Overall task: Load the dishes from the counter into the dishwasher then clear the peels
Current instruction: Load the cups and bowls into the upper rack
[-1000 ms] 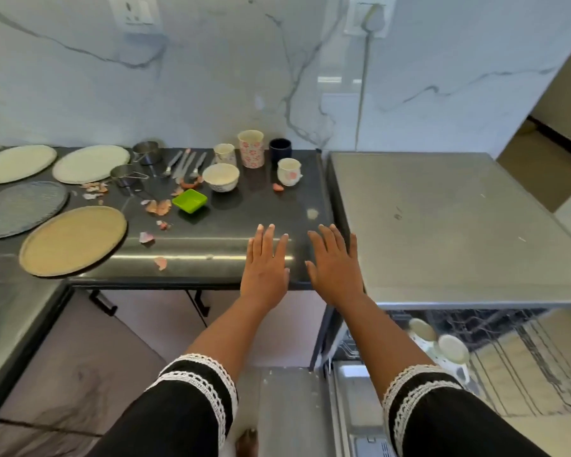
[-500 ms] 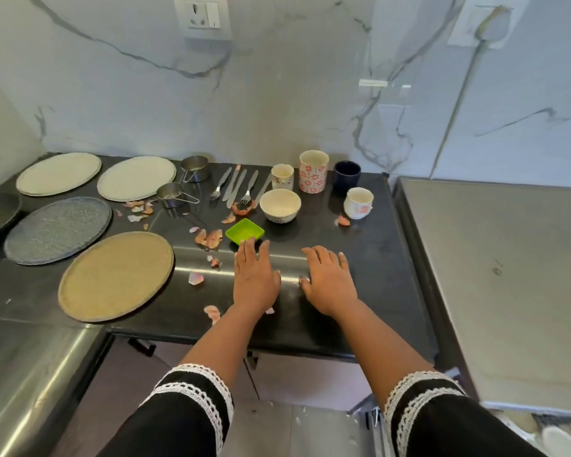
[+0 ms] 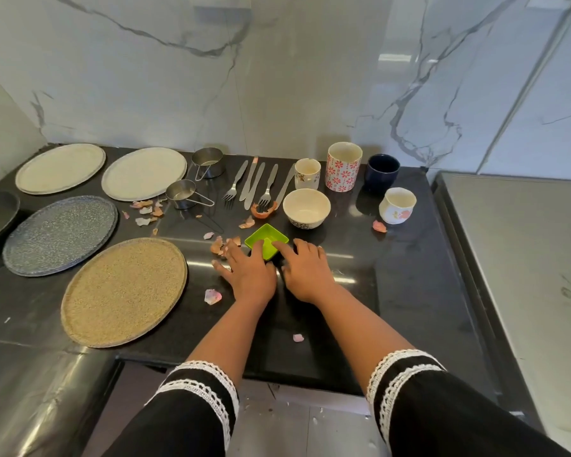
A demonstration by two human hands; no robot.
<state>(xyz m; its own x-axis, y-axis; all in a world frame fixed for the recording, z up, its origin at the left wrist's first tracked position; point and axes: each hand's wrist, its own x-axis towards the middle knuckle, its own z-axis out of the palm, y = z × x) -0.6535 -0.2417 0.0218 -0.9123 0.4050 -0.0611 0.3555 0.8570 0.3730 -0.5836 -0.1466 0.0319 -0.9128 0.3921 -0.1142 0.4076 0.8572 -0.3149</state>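
Both hands, left hand (image 3: pixel 251 275) and right hand (image 3: pixel 305 275), fingers extended, are now reaching the green dish (image 3: pixel 267 240), having advanced across the surface (image 3: pixel 393 291); loading is starting.

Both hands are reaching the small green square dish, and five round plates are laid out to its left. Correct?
Not quite. The head view shows four round plates, not five. The rest holds: the left hand and right hand reach the small green square dish.
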